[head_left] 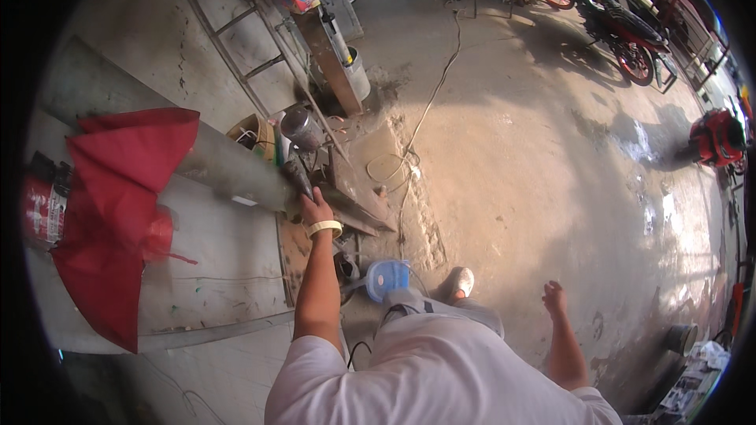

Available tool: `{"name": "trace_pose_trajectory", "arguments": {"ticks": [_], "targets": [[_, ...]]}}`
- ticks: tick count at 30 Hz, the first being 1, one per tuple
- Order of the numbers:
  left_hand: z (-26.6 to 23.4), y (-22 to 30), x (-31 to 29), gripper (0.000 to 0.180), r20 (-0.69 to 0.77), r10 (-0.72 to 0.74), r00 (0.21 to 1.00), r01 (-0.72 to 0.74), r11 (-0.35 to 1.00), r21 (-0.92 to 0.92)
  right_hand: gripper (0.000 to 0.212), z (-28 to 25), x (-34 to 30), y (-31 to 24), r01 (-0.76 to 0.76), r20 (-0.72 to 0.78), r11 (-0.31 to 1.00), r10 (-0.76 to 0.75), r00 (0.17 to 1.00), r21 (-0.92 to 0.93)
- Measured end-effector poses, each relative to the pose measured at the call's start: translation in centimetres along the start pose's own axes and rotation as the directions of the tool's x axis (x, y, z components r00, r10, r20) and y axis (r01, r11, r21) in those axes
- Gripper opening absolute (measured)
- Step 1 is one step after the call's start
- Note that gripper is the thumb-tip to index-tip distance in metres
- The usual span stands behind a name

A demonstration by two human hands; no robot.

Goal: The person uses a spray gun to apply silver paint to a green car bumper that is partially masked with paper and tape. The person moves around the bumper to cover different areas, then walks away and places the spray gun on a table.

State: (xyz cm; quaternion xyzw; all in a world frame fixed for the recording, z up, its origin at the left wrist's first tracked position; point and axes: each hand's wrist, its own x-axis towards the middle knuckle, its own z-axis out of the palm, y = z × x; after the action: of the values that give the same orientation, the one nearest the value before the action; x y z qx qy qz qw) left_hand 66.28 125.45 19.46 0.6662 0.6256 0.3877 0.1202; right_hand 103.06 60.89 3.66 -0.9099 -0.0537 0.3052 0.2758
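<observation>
My left hand (316,208), with a pale band on its wrist, reaches out to the left. Its fingers are closed round a dark, elongated tool (298,177) whose kind I cannot make out. Close by stand a rusty angled metal piece (354,193) and a dark, rounded metal canister (302,127). A thick grey pipe or column (228,161) runs just behind the tool. Out to the right, my right hand (554,296) hangs over the floor with nothing in it, its fingers loosely bent and apart.
A red umbrella-like cloth (126,204) covers part of the left side. A ladder (244,47) leans at the far left. A cord (429,102) snakes over the concrete floor. A blue plastic container (386,279) is near my feet. Motorcycles (622,27) stand far right.
</observation>
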Motion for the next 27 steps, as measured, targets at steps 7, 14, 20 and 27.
{"name": "trace_pose_trajectory", "arguments": {"ticks": [7, 14, 20, 27], "targets": [[1.9, -2.9, -1.2, 0.065, 0.12, -0.215, 0.969, 0.205, 0.975, 0.086, 0.04, -2.5, 5.6, -5.8, -0.203, 0.08, 0.979, 0.204, 0.976, -0.02], [0.2, -0.4, -1.3, 0.041, 0.139, -0.121, 0.983, 0.109, 0.99, 0.087, 0.043, 3.8, 8.0, -7.6, 0.178, 0.502, 0.922, 0.02, 0.865, -0.343], [1.9, -1.2, -2.9, 0.021, 0.163, -0.119, 0.979, 0.141, 0.982, -0.127, 0.045, 3.4, 17.0, -16.7, 0.175, 0.586, 0.939, 0.035, 0.81, -0.298], [3.0, 2.6, -4.1, 0.033, -0.017, -0.224, 0.974, 0.225, 0.97, 0.088, 0.035, -3.0, 26.8, -30.4, -0.035, 0.351, 0.999, 0.02, 0.936, 0.035]]}}
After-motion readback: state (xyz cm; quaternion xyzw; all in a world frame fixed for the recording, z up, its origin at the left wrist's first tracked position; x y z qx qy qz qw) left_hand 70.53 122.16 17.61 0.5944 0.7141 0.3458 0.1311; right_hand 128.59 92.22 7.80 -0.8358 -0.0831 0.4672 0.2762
